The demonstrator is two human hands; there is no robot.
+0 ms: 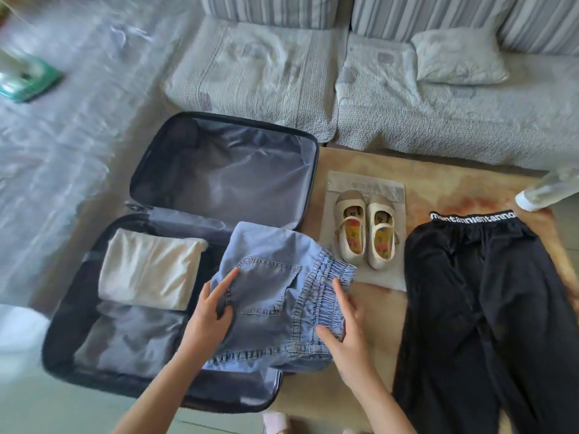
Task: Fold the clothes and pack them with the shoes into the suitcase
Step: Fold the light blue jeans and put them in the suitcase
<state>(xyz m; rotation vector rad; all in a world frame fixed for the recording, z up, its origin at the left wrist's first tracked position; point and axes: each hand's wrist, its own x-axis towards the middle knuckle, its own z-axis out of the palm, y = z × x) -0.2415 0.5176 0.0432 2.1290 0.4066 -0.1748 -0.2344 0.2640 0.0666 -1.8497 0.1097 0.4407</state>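
Note:
A folded light-blue denim garment (269, 277) hangs over the right edge of the open black suitcase (75, 311). My left hand (213, 311) grips its left edge, thumb underneath. My right hand (344, 327) holds the elastic waistband side. Inside the near half of the suitcase lies a folded cream garment (147, 270). A pair of cream strap shoes (365, 233) stands on a grey sheet (385, 277) to the right. Black trousers (479, 308) with a lettered waistband lie spread flat at the far right.
A grey quilted sofa (376, 98) with a small cushion (457, 56) runs along the back. The tan rug (438, 183) lies under the shoes and trousers. A white-sleeved arm (545, 189) enters at the right edge. A green object (28, 79) sits at the far left.

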